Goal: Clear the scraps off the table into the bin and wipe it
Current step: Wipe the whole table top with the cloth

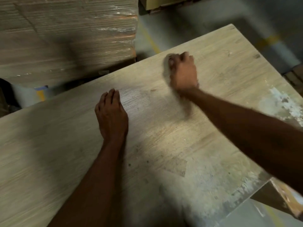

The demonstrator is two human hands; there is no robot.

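Note:
A light wood-grain table (65, 145) fills most of the head view. My left hand (111, 115) rests flat on its middle with the fingers straight. Further back and to the right, my right hand (182, 72) is curled round a pale cloth (166, 69) and presses it on the tabletop; both are blurred by motion. Small dark specks (131, 163) and a patch of tape residue (177, 166) lie on the wood in front of me. White flaky stains (285, 104) mark the right edge.
A tall stack of flattened cardboard wrapped in plastic film (68, 38) stands behind the table at the left. Grey floor with yellow lines (152, 41) lies beyond the far edge. A brown box corner (283, 197) shows at the lower right.

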